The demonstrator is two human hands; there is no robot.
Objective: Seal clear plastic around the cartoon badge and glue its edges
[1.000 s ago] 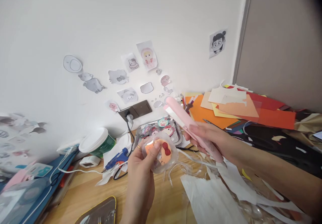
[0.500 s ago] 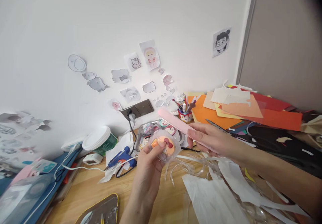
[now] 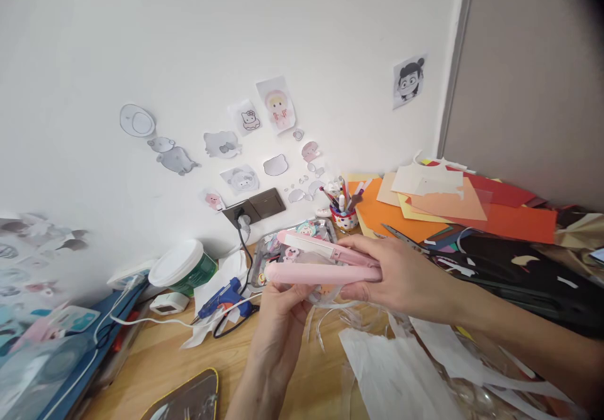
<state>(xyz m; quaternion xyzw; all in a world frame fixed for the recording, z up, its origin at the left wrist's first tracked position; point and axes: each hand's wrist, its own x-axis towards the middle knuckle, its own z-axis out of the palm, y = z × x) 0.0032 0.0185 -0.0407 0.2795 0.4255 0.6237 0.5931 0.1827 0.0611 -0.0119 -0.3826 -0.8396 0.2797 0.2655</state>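
Observation:
My right hand [image 3: 401, 272] is closed round the hinge end of a small pink hair straightener [image 3: 325, 274], whose two arms stand apart, pointing left. Below it, my left hand [image 3: 283, 319] pinches a craft piece in clear plastic [image 3: 329, 294]. Most of that piece is hidden behind the straightener's lower arm; a bit of orange and the plastic's edge show. Behind the hands, a metal tray [image 3: 255, 276] holds several small cartoon cutouts. Cut strips of clear plastic [image 3: 346, 319] lie on the wooden table under the hands.
A blue glue gun [image 3: 226, 298] and a lidded tub [image 3: 182, 266] stand left, with a white cable crossing there. Behind is a pen cup [image 3: 344, 220]. Coloured paper [image 3: 514, 221], scissors [image 3: 403, 237] and white sheets [image 3: 391, 376] lie right. A dark yellow-edged board [image 3: 186, 398] is in front.
The straightener has turned and come down to the left, over the wrapped piece, and its two arms now show spread apart. The orange face on the piece has become mostly hidden.

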